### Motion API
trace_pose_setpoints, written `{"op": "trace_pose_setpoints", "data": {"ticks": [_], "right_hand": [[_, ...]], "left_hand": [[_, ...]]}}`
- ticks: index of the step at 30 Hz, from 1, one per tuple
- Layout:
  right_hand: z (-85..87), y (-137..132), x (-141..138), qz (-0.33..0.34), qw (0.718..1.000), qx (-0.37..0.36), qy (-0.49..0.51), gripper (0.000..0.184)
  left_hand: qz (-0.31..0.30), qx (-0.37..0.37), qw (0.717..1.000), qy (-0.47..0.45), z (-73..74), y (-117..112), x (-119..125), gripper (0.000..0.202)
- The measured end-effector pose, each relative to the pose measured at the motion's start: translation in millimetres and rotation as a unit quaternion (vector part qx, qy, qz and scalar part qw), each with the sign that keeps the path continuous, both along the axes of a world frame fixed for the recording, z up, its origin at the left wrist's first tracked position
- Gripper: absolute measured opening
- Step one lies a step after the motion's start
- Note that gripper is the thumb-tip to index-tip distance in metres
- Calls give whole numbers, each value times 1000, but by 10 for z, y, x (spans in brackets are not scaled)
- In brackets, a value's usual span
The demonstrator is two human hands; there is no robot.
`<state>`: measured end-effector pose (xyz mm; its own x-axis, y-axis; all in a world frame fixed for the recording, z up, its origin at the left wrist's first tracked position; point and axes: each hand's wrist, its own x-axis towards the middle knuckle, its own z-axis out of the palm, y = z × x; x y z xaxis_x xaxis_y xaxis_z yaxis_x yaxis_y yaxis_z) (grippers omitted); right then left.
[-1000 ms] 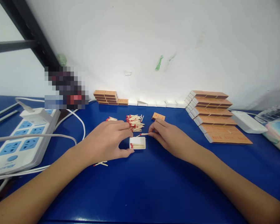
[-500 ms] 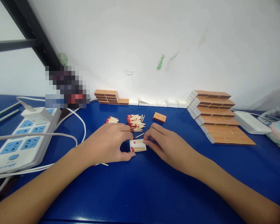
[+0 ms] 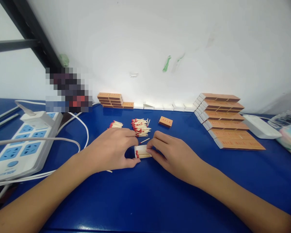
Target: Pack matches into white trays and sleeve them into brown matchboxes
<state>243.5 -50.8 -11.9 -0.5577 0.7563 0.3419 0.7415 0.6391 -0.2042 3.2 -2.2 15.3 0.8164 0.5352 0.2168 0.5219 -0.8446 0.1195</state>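
Note:
A small white matchbox tray (image 3: 141,148) lies on the blue table with several red-headed matches (image 3: 143,153) in it, heads to the left. My left hand (image 3: 118,147) is closed around the tray's left end, thumb at the near side and fingers at the far side. Over the right end, my right hand (image 3: 166,149) has its thumb and forefinger pinched on match ends inside the tray. One loose match (image 3: 144,141) lies just behind the tray. Farther back is a heap of matches (image 3: 140,127), with a smaller bunch (image 3: 116,124) left of it, partly behind my left hand.
A closed orange matchbox (image 3: 165,121) lies behind my right hand. Stacked matchboxes (image 3: 110,99) and a row of white trays (image 3: 158,107) line the wall. Stepped matchbox stacks (image 3: 229,126) stand at right. A power strip (image 3: 26,142) with white cables occupies the left.
My right hand has shifted slightly left over the tray. The matches that lay apart at the tray's far side are now together with those at the near side. My left hand stays put.

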Motion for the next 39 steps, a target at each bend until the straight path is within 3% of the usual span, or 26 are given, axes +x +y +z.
{"op": "trace_pose_setpoints", "data": {"ticks": [4, 8, 19, 32, 39], "right_hand": [[-19, 100, 81, -14, 998, -24, 59, 10], [-67, 208, 153, -18, 996, -74, 53, 13], [-116, 303, 105, -27, 992, -110, 57, 10], [-155, 327, 77, -39, 992, -98, 66, 9], [-143, 301, 113, -38, 995, -89, 26, 9]], "left_hand": [[14, -55, 998, 6, 36, -22, 8, 23], [30, -116, 993, 10, 73, -57, 25, 22], [35, -157, 987, 3, 77, -55, 12, 22], [37, -138, 990, 4, 83, -49, 8, 23], [9, -34, 999, 4, 56, -15, 3, 21]]}}
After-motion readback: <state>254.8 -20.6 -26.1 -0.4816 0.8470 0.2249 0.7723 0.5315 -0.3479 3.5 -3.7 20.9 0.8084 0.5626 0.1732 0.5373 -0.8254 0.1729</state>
